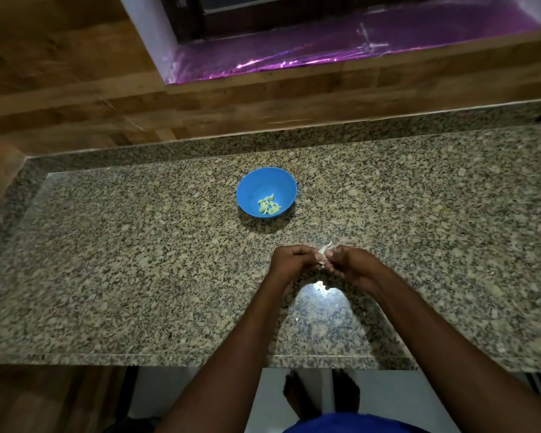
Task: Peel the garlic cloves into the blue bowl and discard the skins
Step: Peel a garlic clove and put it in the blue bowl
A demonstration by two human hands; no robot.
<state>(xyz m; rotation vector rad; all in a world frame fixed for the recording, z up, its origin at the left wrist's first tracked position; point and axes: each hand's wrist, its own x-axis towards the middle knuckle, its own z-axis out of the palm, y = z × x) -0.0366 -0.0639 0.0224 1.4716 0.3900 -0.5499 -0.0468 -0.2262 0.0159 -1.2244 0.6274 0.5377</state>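
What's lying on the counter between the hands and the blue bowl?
Only bare countertop between hands and blue bowl, in the head view.

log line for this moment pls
step: peeling | left hand and right hand: both pinch garlic clove | blue bowl: holds peeled cloves

A speckled granite worktop (pixel 138 260) runs under a wood-panelled wall (pixel 75 73); a window recess (pixel 325 51) glows purple, pale floor (pixel 272 398) below.
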